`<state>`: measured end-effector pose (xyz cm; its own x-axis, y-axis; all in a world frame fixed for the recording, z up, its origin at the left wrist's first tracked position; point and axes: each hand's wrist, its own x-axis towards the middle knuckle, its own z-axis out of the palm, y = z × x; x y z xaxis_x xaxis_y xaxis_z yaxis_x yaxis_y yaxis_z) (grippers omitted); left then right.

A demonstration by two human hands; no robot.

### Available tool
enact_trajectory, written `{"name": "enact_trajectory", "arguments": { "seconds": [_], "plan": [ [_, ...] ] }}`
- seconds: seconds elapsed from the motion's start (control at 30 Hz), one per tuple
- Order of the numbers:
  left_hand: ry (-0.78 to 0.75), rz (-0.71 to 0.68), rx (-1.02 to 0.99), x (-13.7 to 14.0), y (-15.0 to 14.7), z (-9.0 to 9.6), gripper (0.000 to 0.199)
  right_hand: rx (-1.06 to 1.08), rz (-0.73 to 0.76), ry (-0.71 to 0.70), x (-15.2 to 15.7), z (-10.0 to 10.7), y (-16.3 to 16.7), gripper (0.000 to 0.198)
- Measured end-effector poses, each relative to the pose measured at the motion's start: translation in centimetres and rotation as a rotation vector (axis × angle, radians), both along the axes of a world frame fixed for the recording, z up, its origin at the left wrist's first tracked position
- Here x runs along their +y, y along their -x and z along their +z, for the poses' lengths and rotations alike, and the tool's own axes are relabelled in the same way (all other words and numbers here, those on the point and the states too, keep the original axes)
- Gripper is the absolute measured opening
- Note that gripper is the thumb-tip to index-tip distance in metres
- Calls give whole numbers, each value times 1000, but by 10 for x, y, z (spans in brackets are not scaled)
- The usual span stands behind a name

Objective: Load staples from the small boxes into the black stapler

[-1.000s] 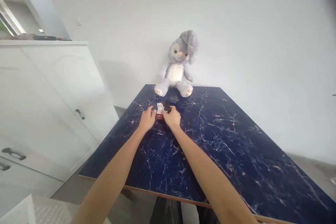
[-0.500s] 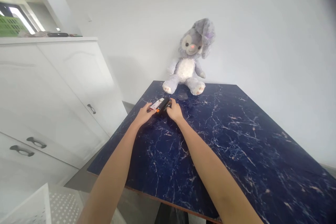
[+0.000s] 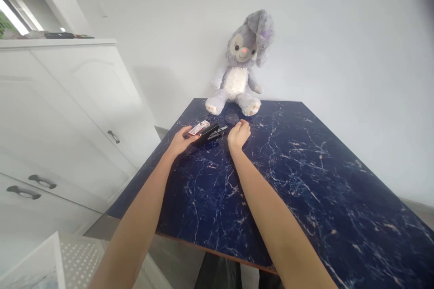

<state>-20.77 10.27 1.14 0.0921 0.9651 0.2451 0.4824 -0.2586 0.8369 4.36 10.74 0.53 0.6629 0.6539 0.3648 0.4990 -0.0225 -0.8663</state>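
Note:
My left hand [image 3: 181, 141] is closed at the near end of a small red-and-white box [image 3: 199, 128], thumb in front and fingers behind. Pressed along the box's right side is a black, long object [image 3: 210, 130] with a bit of orange near my thumb; its kind is unclear. Just right of it lies a flat, narrow silver-and-black thing [image 3: 217, 132], too small to name. My right hand [image 3: 239, 134] rests apart from these, its fingers curled in; whatever they may hold is hidden.
A grey plush rabbit [image 3: 236, 81] sits at the far edge of the blue marbled table [image 3: 288, 180], against the wall. White cabinets [image 3: 74, 113] with dark handles stand at left. A white perforated container [image 3: 79, 262] is at lower left.
My right hand has let go of the dark items and moved right, its fingers curled. The silver-and-black thing now shows. My left hand stays at the box. The view has shifted slightly.

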Motion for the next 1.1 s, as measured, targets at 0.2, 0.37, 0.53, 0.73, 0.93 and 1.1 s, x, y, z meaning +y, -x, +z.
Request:
{"name": "enact_trajectory", "arguments": {
  "seconds": [0.2,0.37,0.53,0.73,0.93,1.1],
  "plan": [
    [-39,181,104,2,-2,-4,54,-162,242,110,-12,-1,3,37],
    [-128,195,315,0,-6,0,35,-450,372,180,-17,-3,15,34],
    [-148,244,175,0,-4,-2,30,-486,263,81,-21,0,19,39],
    [-104,351,-162,7,-1,-7,32,-594,363,97,-24,3,18,31],
    [-60,446,-522,13,1,-9,32,-710,320,60,-27,2,17,32],
    [-62,586,-123,4,6,-1,28,-788,331,178,-28,4,18,33]
  ]
}}
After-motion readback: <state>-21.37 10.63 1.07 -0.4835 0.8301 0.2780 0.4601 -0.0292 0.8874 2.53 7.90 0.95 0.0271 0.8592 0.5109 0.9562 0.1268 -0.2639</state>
